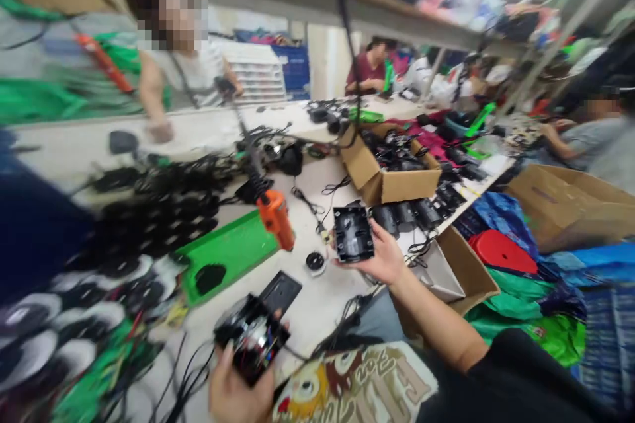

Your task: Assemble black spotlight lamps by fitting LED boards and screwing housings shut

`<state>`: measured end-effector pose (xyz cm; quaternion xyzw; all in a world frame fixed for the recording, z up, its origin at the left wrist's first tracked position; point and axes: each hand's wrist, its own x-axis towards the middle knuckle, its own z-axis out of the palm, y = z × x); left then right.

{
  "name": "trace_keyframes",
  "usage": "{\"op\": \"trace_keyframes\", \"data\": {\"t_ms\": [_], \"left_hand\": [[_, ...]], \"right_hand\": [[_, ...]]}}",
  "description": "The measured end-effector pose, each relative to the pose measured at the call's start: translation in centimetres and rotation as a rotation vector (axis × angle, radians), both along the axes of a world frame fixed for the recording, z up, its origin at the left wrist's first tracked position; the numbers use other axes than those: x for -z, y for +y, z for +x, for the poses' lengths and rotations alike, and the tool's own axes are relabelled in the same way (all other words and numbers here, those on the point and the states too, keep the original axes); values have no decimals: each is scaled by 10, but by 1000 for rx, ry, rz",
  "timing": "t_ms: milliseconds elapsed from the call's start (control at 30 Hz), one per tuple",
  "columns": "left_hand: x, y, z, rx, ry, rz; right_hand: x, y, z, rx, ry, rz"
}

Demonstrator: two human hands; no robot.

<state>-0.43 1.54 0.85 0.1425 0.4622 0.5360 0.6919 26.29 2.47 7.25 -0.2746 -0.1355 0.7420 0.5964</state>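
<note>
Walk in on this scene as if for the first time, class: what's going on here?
At a cluttered workbench, a person holds an open black electronic unit with exposed wiring in the left hand and a black plastic housing in the right hand. A green mat and an orange tool lie nearby. A co-worker is across the bench.
</note>
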Motion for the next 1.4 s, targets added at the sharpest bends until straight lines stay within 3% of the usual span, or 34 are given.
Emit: {"op": "trace_keyframes", "data": {"t_ms": [100,300,633,767,967,1133,1233,1300,1333,1400], "left_hand": [[2,-11,-5,-149,-20,17],[7,-5,3,-173,-133,75],[12,-6,5,-169,-189,134],[15,-6,3,-182,-177,127],[13,-7,3,-183,-219,116],[9,-7,5,-163,-236,125],[9,-8,5,-170,-262,136],[10,-8,4,-183,-276,134],[10,-8,3,-191,-276,133],[11,-7,2,-214,-255,137]], "right_hand": [[8,-3,-12,-4,-67,-86],[33,-9,-37,-71,-191,-199],[34,-7,-55,-205,-327,-76],[38,-7,-45,-170,-633,126],[33,-2,-23,35,-1249,535],[35,4,-42,88,-1297,691],[44,9,-53,182,-1336,772],[55,13,-53,254,-1471,872],[61,15,-50,247,-1560,947],[70,17,-43,84,-1719,1113]]}}
